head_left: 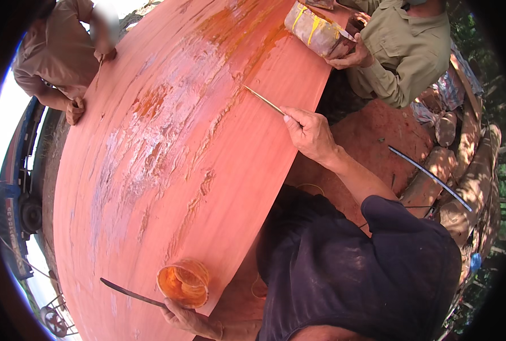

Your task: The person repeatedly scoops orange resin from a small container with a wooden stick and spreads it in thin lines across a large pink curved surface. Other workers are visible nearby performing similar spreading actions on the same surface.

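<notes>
In my right hand (312, 135) is a thin, narrow tool (264, 100), perhaps a scraper seen edge-on. Its tip is at the surface of a large reddish wooden panel (230, 210), next to a line of lumpy, wet coating (204, 153). My left hand (187, 319) is closed at the lower edge of the panel, around the end of a long dark strip (129, 292), possibly a blade. An orange-smeared tub (204, 278) rests against that hand, with orange paste (183, 284) inside; how the fingers support it is partly hidden.
Across the panel, a person (65, 51) holds a thin tool at its far edge. Another person (403, 51) at upper right holds a grey tub (315, 29) with yellow drips. Logs (469, 187) and a blue-edged strip (429, 175) lie at right. A vehicle (23, 187) stands at left.
</notes>
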{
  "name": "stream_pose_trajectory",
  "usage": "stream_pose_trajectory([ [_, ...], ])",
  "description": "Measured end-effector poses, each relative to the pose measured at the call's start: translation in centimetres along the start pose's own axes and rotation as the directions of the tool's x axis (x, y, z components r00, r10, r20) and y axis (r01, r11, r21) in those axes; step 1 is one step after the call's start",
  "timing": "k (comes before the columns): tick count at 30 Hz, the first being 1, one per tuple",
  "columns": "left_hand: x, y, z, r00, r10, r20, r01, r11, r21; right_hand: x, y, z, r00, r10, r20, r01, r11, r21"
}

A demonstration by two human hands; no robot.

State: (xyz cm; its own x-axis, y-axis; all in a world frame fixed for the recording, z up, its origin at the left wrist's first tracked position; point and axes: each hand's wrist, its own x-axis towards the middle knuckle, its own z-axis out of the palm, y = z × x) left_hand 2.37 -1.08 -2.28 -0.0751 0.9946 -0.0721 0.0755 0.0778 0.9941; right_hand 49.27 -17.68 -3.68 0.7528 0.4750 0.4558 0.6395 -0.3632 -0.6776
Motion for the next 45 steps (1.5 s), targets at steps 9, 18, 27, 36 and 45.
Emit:
stream_pose_trajectory([
  [9,0.2,-0.1,-0.5,0.999,-0.026,0.041,0.026,1.000,0.016,0.7,1.7,-1.9,0.973,0.163,0.165,-0.201,0.947,0.251],
  [18,0.2,0.1,-0.2,1.000,0.014,0.019,-0.015,1.000,0.009,9.2,6.5,-2.2,0.929,0.213,0.304,-0.280,0.940,0.198],
  [27,-0.1,0.7,0.5,1.000,0.014,0.022,-0.015,1.000,0.015,8.6,6.2,-1.4,0.949,0.102,0.298,-0.144,0.982,0.122],
  [36,0.2,0.3,-0.6,0.997,-0.041,0.064,0.039,0.999,0.036,9.2,6.7,-2.0,0.898,0.059,0.436,-0.171,0.960,0.223],
  [45,0.1,-0.3,-0.3,1.000,0.017,-0.009,-0.017,0.999,0.052,11.0,7.8,-1.5,0.911,0.076,0.406,-0.153,0.975,0.160],
])
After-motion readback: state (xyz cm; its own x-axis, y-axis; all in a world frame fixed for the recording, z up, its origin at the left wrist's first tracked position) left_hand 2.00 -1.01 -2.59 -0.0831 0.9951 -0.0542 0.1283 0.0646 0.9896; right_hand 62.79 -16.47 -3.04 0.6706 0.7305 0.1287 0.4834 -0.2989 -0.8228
